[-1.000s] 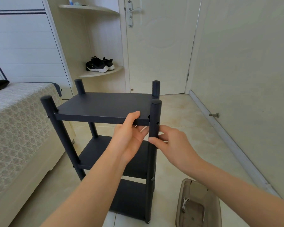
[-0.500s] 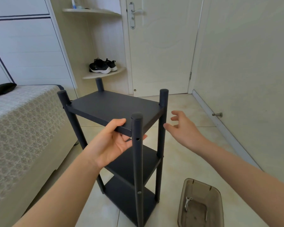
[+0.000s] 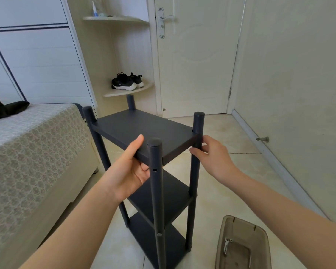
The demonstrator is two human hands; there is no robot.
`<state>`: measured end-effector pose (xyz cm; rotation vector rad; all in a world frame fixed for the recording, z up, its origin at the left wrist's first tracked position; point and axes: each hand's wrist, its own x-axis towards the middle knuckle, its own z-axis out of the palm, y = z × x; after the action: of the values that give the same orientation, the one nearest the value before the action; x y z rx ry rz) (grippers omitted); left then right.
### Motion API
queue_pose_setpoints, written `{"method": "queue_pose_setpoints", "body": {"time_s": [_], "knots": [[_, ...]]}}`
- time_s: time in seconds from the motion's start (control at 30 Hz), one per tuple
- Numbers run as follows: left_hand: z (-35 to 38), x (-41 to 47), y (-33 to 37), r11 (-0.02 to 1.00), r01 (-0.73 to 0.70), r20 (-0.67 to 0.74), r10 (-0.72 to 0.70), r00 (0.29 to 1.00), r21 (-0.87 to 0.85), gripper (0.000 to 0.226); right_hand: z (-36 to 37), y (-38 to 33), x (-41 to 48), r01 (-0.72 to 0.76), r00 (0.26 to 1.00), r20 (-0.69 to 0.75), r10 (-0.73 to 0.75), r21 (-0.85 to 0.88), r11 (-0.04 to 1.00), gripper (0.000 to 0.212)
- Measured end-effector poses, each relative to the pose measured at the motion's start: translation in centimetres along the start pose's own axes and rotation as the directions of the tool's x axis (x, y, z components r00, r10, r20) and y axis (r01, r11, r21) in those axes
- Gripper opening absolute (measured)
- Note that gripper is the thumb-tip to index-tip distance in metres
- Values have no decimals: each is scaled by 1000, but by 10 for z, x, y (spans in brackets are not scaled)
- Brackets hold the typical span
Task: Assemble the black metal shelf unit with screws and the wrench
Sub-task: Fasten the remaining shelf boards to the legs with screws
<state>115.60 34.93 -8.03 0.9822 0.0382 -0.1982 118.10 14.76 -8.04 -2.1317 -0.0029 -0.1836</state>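
Brown plastic tray [image 3: 246, 223] on the floor below the right forearm, small wrench [image 3: 226, 246] inside. Left hand [image 3: 132, 171] clamps the top board's near edge, thumb above, fingers beneath. Right hand [image 3: 211, 156] curls round the corner post [image 3: 198, 123]. Black shelf unit [image 3: 144, 129] stands upright between both hands. Shoes [image 3: 124, 82] well beyond.

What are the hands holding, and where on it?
The black metal shelf unit: the left hand grips the near edge of the top shelf, the right hand grips the right-hand post just under it.
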Motion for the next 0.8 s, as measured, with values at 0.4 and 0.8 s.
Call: {"method": "queue_pose_setpoints", "body": {"time_s": [0.4, 0.8], "knots": [[-14, 8, 15, 976, -42, -104, 66, 992, 212, 48, 4, -3, -10, -25, 999, -31, 27, 69, 997, 23], [-5, 17, 17, 991, -40, -254, 71, 965, 124, 32, -4, 3, -29, 43, 995, -88, -42, 19, 999, 22]]}}
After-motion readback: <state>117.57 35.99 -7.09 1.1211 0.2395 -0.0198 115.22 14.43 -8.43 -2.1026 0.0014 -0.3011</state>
